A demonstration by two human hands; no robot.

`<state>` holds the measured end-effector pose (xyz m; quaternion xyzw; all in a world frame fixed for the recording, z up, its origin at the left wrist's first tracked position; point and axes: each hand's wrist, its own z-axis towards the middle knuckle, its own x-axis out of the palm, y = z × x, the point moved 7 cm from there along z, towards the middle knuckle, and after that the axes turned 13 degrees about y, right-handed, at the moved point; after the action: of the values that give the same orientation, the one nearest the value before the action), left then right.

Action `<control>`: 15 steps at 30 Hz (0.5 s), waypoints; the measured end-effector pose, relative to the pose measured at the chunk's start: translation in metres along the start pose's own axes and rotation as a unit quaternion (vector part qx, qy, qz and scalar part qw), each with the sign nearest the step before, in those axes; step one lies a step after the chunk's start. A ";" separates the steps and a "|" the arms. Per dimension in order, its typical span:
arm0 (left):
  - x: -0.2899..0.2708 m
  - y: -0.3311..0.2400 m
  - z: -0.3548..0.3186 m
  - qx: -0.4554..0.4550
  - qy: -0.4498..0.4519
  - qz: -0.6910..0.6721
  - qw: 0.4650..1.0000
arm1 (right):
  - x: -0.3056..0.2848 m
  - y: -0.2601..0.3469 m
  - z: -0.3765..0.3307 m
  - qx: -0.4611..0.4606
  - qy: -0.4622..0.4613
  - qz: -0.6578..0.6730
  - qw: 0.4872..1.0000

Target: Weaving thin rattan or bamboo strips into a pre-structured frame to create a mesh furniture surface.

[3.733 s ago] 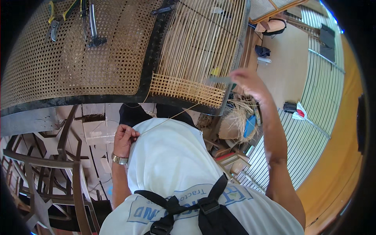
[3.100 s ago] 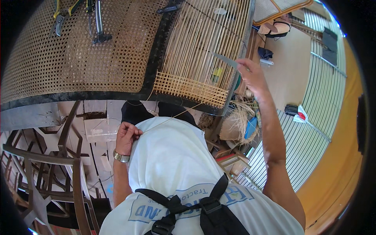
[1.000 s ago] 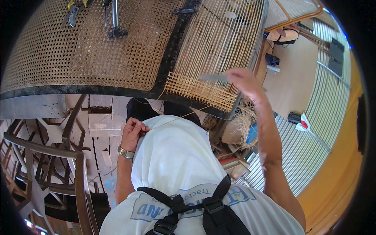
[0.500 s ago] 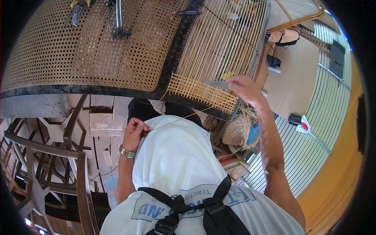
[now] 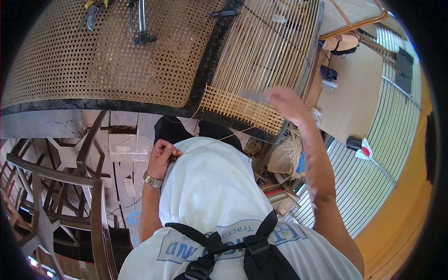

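Note:
My left hand [image 5: 163, 158], with a watch on its wrist, is closed in a pinch on the end of a thin cane strand [image 5: 210, 144]. The strand runs taut across my white shirt up to the right, toward the woven cane panel [image 5: 233, 103] at the frame's near edge. Over this panel my right hand [image 5: 287, 105] is closed on a flat grey blade-like tool [image 5: 253, 96], which points left and is smeared by motion. Beyond the woven band, long bare cane strands [image 5: 266, 51] stretch away from me. A dark frame bar [image 5: 203, 70] divides them from the finished cane mesh [image 5: 140, 74].
Pruning shears [image 5: 92, 17] and a hammer [image 5: 143, 35] lie on the mesh. A dark clamp-like piece [image 5: 225, 14] sits on the bar. Wooden chair frames [image 5: 93, 186] stand at lower left. Loose cane fibres [image 5: 291, 151] hang beyond the frame's right corner.
My right hand has shifted slightly left and up with the blade-like tool, which now blurs. My left hand keeps its pinch on the strand in nearly the same place.

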<state>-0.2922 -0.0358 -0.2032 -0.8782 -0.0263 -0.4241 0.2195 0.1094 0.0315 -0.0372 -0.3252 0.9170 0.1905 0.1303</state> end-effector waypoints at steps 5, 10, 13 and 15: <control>0.002 0.000 -0.001 -0.002 0.008 0.005 1.000 | -0.030 -0.007 -0.003 -0.010 -0.140 0.092 0.986; 0.002 0.000 -0.003 -0.013 -0.014 -0.002 1.000 | 0.013 -0.001 0.015 -0.071 0.029 -0.029 0.997; 0.002 0.000 -0.003 -0.014 -0.017 0.003 1.000 | -0.029 -0.002 0.000 -0.011 -0.153 0.130 0.979; 0.003 -0.001 -0.003 -0.010 -0.012 0.008 1.000 | -0.033 -0.012 0.005 -0.061 -0.245 0.114 0.961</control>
<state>-0.2923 -0.0362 -0.1990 -0.8857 -0.0174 -0.4118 0.2137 0.1428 0.0428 -0.0333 -0.1690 0.8747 0.3339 0.3081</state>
